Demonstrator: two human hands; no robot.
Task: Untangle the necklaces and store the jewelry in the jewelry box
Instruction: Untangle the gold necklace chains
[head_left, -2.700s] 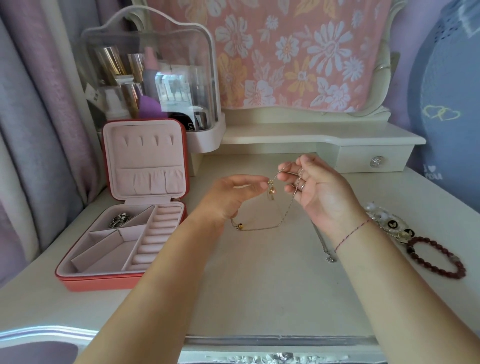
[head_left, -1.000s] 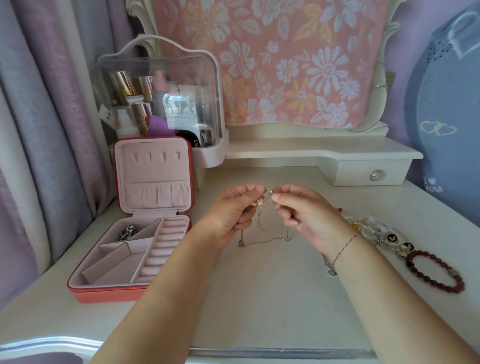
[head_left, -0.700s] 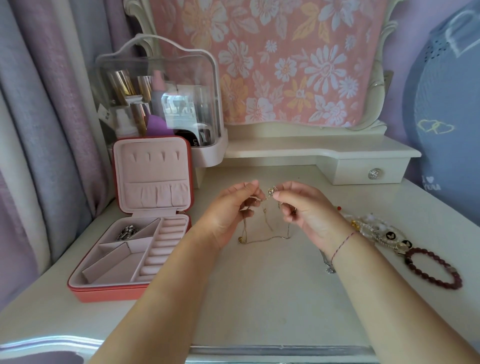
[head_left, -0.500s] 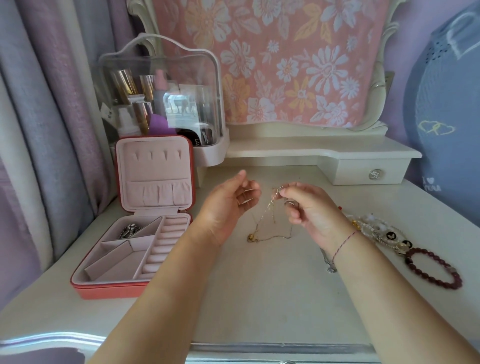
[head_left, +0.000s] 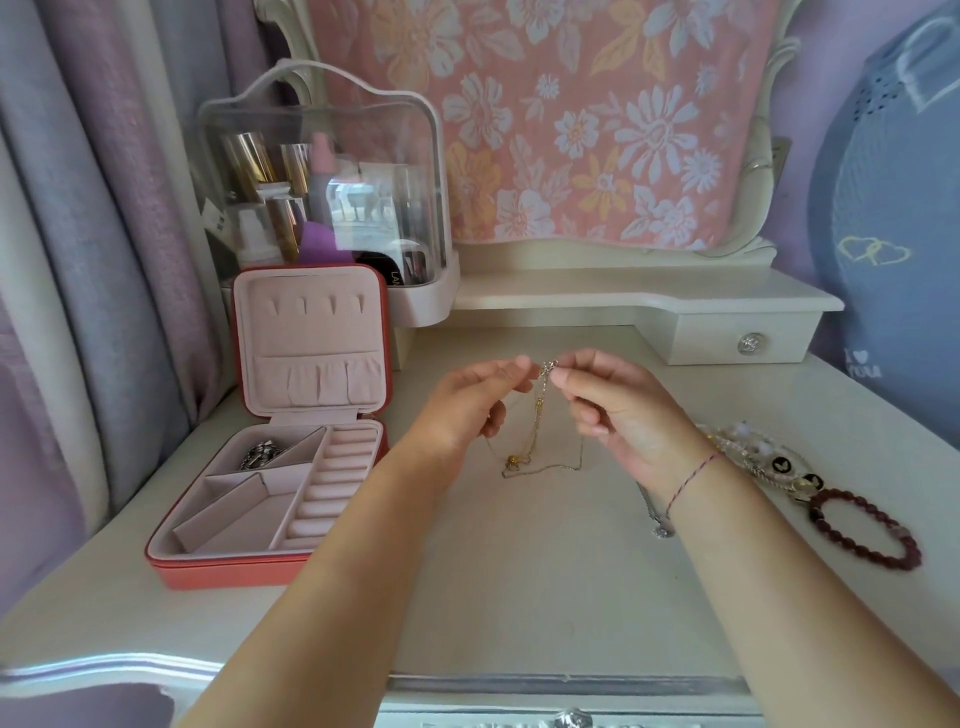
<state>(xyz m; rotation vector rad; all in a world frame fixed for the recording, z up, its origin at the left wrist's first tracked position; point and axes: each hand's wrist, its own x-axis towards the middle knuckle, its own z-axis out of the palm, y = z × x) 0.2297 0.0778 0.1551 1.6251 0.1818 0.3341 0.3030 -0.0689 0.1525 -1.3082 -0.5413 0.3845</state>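
Tangled necklaces (head_left: 537, 415) held up — right of the open jewelry box (head_left: 228, 571).
Your left hand (head_left: 467, 410) and right hand (head_left: 618, 410) both pinch the chains at their top, close together; the loops hang below.

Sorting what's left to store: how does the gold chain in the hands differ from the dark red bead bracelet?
The gold chain is thin, pinched between left hand and right hand; the bead bracelet is chunky and lies untouched on the table. The chain droops in loose strands; the bracelet forms a closed ring. Both sit outside the jewelry box.
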